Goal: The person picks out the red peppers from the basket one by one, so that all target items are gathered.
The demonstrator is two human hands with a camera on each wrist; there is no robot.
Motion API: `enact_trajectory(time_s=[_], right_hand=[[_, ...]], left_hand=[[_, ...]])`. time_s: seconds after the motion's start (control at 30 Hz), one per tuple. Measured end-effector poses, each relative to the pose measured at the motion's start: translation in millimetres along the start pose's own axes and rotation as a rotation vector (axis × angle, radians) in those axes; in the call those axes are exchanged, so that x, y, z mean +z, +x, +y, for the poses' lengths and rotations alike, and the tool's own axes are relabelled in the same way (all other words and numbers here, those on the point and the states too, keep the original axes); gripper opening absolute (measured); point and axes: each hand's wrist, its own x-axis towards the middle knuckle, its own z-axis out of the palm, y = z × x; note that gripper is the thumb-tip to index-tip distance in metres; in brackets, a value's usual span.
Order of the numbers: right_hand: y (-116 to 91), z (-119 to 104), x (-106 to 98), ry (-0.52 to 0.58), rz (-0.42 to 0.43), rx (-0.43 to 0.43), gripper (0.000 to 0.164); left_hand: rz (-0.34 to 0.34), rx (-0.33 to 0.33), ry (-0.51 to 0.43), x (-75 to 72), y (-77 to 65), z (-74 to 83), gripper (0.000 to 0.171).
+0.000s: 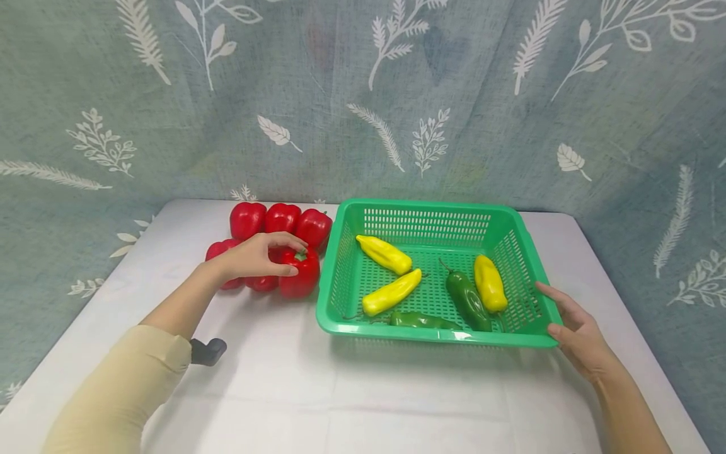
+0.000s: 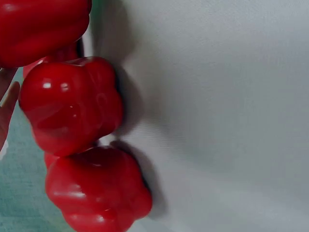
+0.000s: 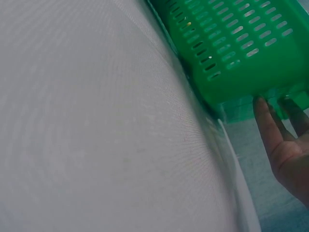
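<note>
My left hand (image 1: 263, 255) reaches over a red bell pepper (image 1: 300, 280), thumb at its near side and fingers by its green stem, gripping it near the top. In the left wrist view this bell pepper (image 2: 41, 31) fills the upper left corner. More red bell peppers (image 1: 247, 219) sit close together around and behind it. My right hand (image 1: 581, 334) holds the right rim of a green plastic basket (image 1: 439, 336), its thumb near the front corner. The right wrist view shows the fingers (image 3: 268, 128) at the basket's edge.
Inside the basket lie yellow peppers (image 1: 386, 254), one long green pepper (image 1: 466, 299) and another green pepper (image 1: 422, 320) along the front wall. A white cloth covers the table (image 1: 397, 403). Behind it hangs a leaf-patterned curtain (image 1: 317, 157).
</note>
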Motion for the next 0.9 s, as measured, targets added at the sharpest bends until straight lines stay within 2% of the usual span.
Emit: enact_trajectory(time_s=[0.17, 0.27, 0.4, 0.6, 0.7, 0.8, 0.9], right_hand=[[-0.3, 1.0, -0.6, 0.004, 0.001, 0.004, 0.058], [-0.1, 2.0, -0.8, 0.004, 0.005, 0.005, 0.057], [0.4, 3.6, -1.1, 0.011, 0.007, -0.007, 0.056], [1.6, 5.2, -1.0, 0.037, -0.002, -0.036, 0.054], [1.7, 5.3, -0.6, 0.038, 0.005, -0.037, 0.055], [1.8, 5.2, -0.5, 0.03, 0.013, -0.031, 0.055], [1.6, 5.4, -0.1, 0.023, 0.017, -0.025, 0.055]], left_hand=[[0.019, -0.035, 0.012, 4.2, 1.1, -6.7, 0.049], [0.063, -0.023, 0.028, 8.2, 0.9, -8.4, 0.05], [0.134, 0.024, 0.076, 14.4, 0.1, -8.0, 0.051], [0.224, 0.113, 0.255, 19.2, -1.3, -7.2, 0.049], [0.203, 0.117, 0.318, 19.4, -1.4, -7.1, 0.052], [0.144, 0.103, 0.362, 20.6, -0.8, -8.1, 0.063], [0.116, 0.111, 0.392, 22.7, 0.3, -11.5, 0.071]])
